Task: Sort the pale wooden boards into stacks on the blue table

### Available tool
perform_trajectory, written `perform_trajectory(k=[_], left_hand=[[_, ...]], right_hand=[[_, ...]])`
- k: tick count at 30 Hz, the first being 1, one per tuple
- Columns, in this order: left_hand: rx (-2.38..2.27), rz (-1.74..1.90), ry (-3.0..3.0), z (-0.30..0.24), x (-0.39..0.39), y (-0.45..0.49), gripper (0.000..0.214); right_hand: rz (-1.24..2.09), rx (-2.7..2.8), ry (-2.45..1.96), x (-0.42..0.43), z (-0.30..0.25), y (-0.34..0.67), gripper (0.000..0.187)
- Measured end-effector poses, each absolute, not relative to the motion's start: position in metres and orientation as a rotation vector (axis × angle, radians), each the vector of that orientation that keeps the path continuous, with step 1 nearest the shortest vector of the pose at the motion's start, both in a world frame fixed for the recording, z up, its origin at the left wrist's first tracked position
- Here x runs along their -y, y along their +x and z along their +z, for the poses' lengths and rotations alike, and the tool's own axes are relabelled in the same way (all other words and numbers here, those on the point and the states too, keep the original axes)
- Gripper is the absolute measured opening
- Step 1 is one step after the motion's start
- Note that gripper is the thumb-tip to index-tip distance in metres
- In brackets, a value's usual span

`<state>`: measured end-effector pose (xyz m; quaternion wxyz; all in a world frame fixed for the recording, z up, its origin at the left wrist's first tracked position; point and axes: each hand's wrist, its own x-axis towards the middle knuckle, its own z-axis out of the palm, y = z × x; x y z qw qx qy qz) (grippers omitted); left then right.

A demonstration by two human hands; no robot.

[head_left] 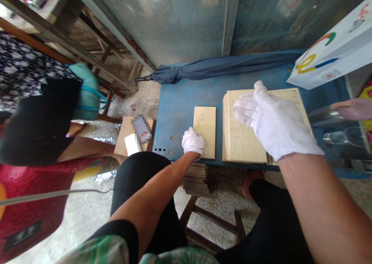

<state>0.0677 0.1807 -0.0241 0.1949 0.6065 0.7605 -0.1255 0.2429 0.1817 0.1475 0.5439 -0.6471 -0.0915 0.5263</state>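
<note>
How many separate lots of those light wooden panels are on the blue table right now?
2. A single panel lies flat at the table's near edge, touched by the left hand. A stack of panels sits right of it under the open right hand; its count is hidden.

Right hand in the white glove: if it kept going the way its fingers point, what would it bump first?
Probably the folded blue umbrella, past the stacked wooden boards under the right hand; depth is unclear.
</note>
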Motion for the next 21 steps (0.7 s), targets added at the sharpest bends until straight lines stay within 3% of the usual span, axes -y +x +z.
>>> perform_trajectory(k=[9,14,21], left_hand=[[-2.097,-0.442,1.782,-0.0210,-0.1816,0.0674,0.044],[-2.127,-0.379,1.770,-0.0201,-0.1847,0.0650,0.052],[-2.041,-0.320,1.683,-0.0233,-0.1824,0.0623,0.066]], right_hand=[[1.224,0.265,-1.566,-0.1788,0.1470,0.2463,0.038],[1.251,0.303,-1.521,-0.1780,0.1411,0.2498,0.030],[1.215,0.237,-1.559,-0.1799,0.1510,0.2456,0.035]])
